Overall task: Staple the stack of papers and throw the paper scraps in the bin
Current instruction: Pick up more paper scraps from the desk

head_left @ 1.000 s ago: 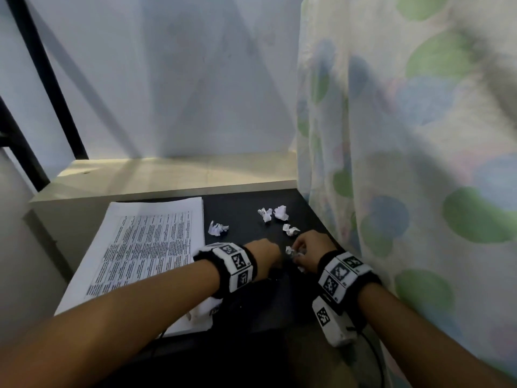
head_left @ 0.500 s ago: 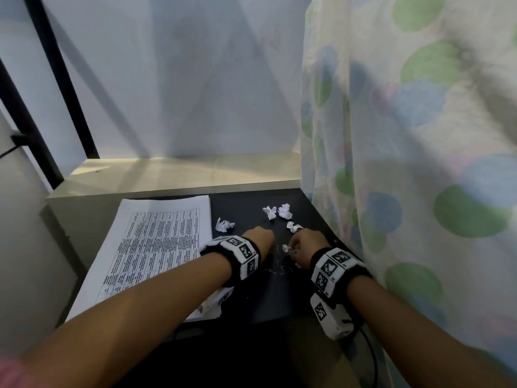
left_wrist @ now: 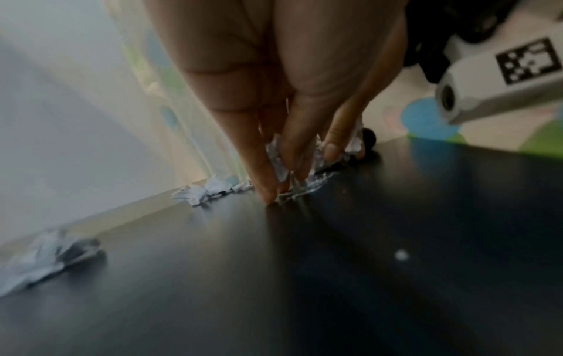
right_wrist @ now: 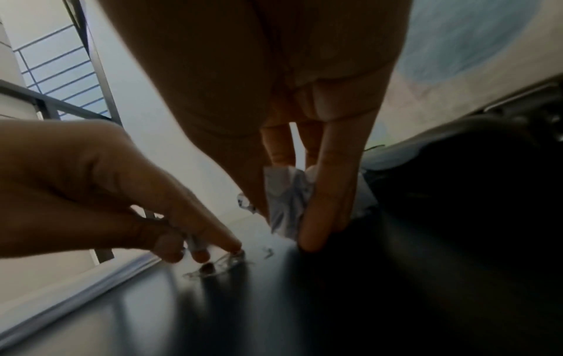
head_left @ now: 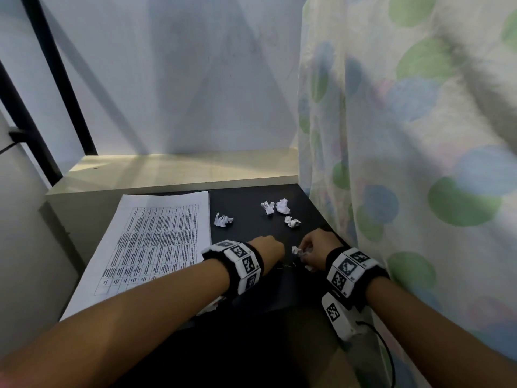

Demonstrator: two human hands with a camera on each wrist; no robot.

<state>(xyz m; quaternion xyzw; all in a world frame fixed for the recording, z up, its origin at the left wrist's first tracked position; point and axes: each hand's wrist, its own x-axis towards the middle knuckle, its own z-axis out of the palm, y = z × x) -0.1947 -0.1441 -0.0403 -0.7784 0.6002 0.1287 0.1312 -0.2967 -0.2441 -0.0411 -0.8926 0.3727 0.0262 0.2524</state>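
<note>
The printed paper stack (head_left: 156, 242) lies on the left of the black table (head_left: 251, 197). Several crumpled scraps (head_left: 223, 220) (head_left: 283, 205) (head_left: 292, 222) lie at the back right. My right hand (head_left: 313, 247) pinches one white scrap (right_wrist: 286, 200) between thumb and fingers just above the table. My left hand (head_left: 268, 250) is close beside it, fingertips down on the surface, pinching at small loose metal staples (right_wrist: 219, 265) (left_wrist: 286, 195). No bin is in view.
A spotted curtain (head_left: 405, 163) hangs along the table's right edge, close to my right hand. A pale shelf (head_left: 181, 172) runs behind the table. A dark bulky object with metal parts (right_wrist: 472, 156) sits just right of my right hand.
Both hands stay at the front right of the table, close together. The right hand keeps its hold on the scrap. The head view has shifted slightly.
</note>
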